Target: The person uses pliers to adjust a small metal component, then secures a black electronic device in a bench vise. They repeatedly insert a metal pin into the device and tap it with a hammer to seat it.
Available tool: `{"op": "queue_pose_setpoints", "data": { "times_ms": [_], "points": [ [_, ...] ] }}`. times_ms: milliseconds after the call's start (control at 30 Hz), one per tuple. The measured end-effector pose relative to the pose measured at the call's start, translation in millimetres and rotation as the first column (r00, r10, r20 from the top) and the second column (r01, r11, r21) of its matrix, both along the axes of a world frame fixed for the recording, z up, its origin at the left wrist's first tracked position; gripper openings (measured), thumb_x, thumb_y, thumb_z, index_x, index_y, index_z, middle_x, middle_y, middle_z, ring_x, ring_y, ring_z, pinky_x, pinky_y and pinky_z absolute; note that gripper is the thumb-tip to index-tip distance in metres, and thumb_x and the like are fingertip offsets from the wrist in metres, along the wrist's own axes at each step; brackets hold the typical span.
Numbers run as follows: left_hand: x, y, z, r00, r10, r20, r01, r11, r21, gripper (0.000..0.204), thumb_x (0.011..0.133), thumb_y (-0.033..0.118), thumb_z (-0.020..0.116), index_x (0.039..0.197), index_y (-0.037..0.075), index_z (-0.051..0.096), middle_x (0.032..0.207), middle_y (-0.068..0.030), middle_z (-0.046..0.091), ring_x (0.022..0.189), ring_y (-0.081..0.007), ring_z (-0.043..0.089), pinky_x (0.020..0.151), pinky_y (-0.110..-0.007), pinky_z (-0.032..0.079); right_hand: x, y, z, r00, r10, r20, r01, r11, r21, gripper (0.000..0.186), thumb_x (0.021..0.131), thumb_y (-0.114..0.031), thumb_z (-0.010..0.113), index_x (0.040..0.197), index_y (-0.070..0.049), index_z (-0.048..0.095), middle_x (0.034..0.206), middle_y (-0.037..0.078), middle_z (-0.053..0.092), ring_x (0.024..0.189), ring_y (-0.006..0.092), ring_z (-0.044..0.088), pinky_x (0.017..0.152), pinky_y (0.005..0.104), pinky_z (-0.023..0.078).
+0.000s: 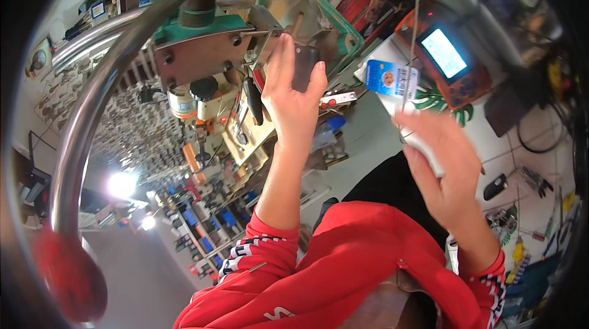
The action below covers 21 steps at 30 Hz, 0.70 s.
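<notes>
One hand, the left point(291, 102), is clamping a dark block point(305, 66), ideally squarely; the right hand point(446, 166) is blurring, its grip impossible to tell.

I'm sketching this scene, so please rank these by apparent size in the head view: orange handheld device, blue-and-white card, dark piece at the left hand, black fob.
1. Orange handheld device
2. Blue-and-white card and dark piece: unsure, since the left hand partly covers the piece
3. Black fob
</notes>
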<state>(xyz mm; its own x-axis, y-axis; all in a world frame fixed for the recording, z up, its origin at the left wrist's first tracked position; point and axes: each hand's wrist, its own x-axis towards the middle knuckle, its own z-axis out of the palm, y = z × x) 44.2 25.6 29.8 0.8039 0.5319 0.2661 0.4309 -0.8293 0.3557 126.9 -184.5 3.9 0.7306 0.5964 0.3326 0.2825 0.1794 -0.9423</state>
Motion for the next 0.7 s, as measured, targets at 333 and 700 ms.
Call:
{"op": "queue_pose_setpoints", "data": {
  "times_ms": [333, 700],
  "points": [
    [3, -3, 5, 0.995, -0.047, 0.088, 0.049, 0.998, -0.025, 0.049, 0.078, 0.015, 0.069, 0.120, -0.006, 0.053, 0.123, -0.0212, 0.054, 0.111, -0.0326, 0.054, 0.093, -0.035, 0.043, 58, 97, 45, 0.980, 0.082, 0.181, -0.003, 0.917, -0.399, 0.039, 0.077, -0.008, 0.062, 0.115, -0.006, 0.056, 0.113, 0.010, 0.057, 0.104, 0.0306, 0.055, 0.088, 0.0394, 0.046],
    [4, -4, 0, 0.988, 0.032, 0.150, -0.010, 0.990, -0.140, 0.049, 0.077, 0.021, 0.068, 0.119, -0.002, 0.054, 0.114, -0.0164, 0.058, 0.095, -0.0336, 0.061, 0.077, -0.038, 0.051, 65, 136, 11, 0.923, 0.269, 0.275, -0.124, 0.885, -0.448, 0.054, 0.075, -0.006, 0.068, 0.126, -0.008, 0.053, 0.131, 0.011, 0.049, 0.119, 0.0276, 0.048, 0.100, 0.0345, 0.039]
  ]
}}
